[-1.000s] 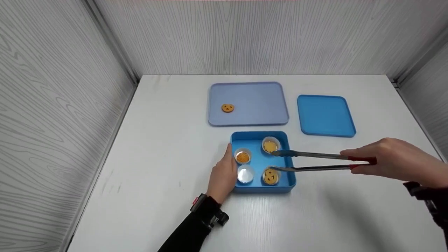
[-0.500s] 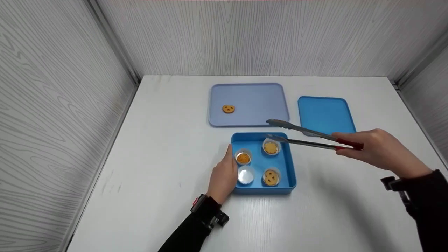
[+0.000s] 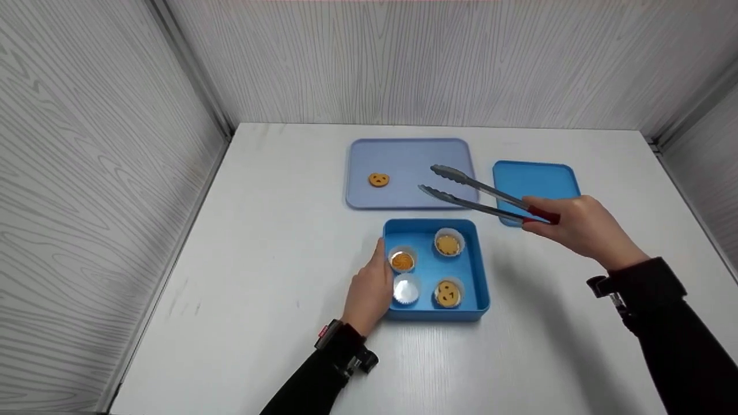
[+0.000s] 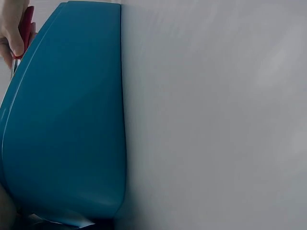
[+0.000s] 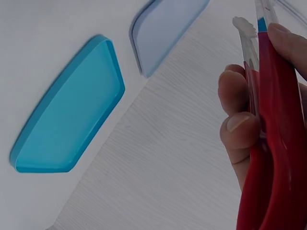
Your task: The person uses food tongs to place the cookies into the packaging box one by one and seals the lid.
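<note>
My right hand [image 3: 568, 222] holds a pair of metal tongs [image 3: 475, 187] by their red handles. The tong arms stand apart with nothing between their tips, which overlap the lavender tray [image 3: 398, 200] in the head view. A cookie with a face [image 3: 379, 180] lies on that tray's left part. My left hand [image 3: 368, 294] rests along the left wall of a blue square box [image 3: 426, 316]. Inside are two cups with light cookies, at back right [image 3: 448, 245] and front right [image 3: 448, 294], an orange swirled piece [image 3: 402, 261] in another cup, and an empty silvery cup [image 3: 406, 289].
A shallow blue tray [image 3: 533, 173] lies at the back right, partly behind my right hand and the tongs. Pale wood-grain panels [image 3: 415, 63] close off the back and sides of the white table [image 3: 259, 276].
My right hand has carried the tongs away from the box, up and to the left, to the lavender tray. The left hand and the box have stayed in place.
</note>
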`<act>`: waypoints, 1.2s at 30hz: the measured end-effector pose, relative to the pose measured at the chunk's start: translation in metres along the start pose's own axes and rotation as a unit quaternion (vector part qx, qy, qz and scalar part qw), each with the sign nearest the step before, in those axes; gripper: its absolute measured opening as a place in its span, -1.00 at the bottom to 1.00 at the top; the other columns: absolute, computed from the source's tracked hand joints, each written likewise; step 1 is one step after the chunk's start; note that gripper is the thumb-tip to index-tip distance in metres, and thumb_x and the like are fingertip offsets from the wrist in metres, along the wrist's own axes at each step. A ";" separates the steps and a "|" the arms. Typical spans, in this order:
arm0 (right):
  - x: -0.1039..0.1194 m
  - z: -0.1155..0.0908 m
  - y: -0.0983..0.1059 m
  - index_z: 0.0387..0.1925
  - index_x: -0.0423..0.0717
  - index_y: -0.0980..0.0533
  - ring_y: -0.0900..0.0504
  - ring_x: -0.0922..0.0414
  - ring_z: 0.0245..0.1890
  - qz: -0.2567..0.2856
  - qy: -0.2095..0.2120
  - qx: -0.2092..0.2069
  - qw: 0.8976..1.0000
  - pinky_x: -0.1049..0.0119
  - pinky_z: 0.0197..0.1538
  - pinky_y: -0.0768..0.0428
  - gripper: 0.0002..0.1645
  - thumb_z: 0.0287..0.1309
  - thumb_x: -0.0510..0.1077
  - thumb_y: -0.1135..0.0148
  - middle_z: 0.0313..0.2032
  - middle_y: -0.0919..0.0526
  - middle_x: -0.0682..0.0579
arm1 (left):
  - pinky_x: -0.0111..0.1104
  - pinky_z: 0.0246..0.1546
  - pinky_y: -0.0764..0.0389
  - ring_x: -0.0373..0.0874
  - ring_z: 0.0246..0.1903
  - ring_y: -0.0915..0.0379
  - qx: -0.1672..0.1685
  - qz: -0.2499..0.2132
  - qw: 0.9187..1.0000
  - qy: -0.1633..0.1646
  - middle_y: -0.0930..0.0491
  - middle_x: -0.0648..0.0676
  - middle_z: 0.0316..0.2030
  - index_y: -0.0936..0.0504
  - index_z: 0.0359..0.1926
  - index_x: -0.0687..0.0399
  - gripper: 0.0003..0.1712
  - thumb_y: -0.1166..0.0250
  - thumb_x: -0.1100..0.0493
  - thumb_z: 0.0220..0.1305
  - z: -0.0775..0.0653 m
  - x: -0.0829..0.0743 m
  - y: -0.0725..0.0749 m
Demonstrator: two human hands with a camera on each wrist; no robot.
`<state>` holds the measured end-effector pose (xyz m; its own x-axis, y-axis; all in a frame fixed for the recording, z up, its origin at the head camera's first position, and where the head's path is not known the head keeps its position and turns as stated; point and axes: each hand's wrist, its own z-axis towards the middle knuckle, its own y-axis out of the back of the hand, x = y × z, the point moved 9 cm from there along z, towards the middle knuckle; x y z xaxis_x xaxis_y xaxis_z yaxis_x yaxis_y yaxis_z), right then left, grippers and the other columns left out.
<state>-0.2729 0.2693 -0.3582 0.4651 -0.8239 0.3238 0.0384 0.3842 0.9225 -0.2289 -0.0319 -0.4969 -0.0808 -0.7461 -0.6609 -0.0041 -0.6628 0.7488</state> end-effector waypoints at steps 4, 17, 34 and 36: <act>-0.003 0.013 -0.009 0.07 0.05 -0.55 -0.51 0.25 -0.45 -0.001 -0.010 0.008 1.000 0.32 -0.43 -0.51 -0.50 0.06 0.05 -0.33 -0.38 -0.66 0.15 | -0.22 -0.04 -0.51 -0.05 -0.16 -0.55 0.002 0.002 1.000 0.002 -0.36 0.09 0.23 0.03 0.45 0.08 -0.40 0.17 0.07 0.47 0.000 0.001 -0.001; -0.004 0.049 -0.044 0.09 -0.01 -0.53 -0.52 0.14 -0.50 0.019 -0.020 0.036 0.999 0.29 -0.44 -0.53 -0.48 0.08 0.03 -0.32 -0.38 -0.66 0.03 | -0.27 0.01 -0.47 -0.09 -0.09 -0.53 -0.004 0.004 1.000 -0.003 -0.35 0.08 0.24 0.01 0.44 0.12 -0.41 0.17 0.07 0.48 0.000 -0.001 0.002; 0.020 0.090 -0.092 -0.14 -0.04 -0.56 -0.49 0.12 -0.50 0.016 0.009 0.075 0.997 0.25 -0.37 -0.54 -0.71 0.10 -0.05 -0.31 -0.44 -0.59 0.01 | -0.22 0.01 -0.47 -0.05 -0.06 -0.52 0.005 0.008 1.000 0.006 -0.37 0.10 0.22 0.02 0.44 0.10 -0.40 0.15 0.07 0.47 0.001 -0.001 0.000; 0.021 0.093 -0.095 -0.18 -0.05 -0.55 -0.48 0.11 -0.50 0.016 0.011 0.075 0.997 0.25 -0.36 -0.53 -0.75 0.10 -0.06 -0.31 -0.45 -0.58 0.00 | -0.22 0.02 -0.47 -0.06 -0.04 -0.51 0.006 0.008 1.000 0.008 -0.37 0.10 0.22 0.02 0.44 0.09 -0.40 0.15 0.07 0.47 0.001 -0.001 0.000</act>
<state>-0.3489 0.1762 -0.4195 0.4830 -0.8026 0.3501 -0.1093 0.3415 0.9335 -0.2299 -0.0313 -0.4963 -0.0659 -0.7574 -0.6497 -0.0140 -0.6503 0.7595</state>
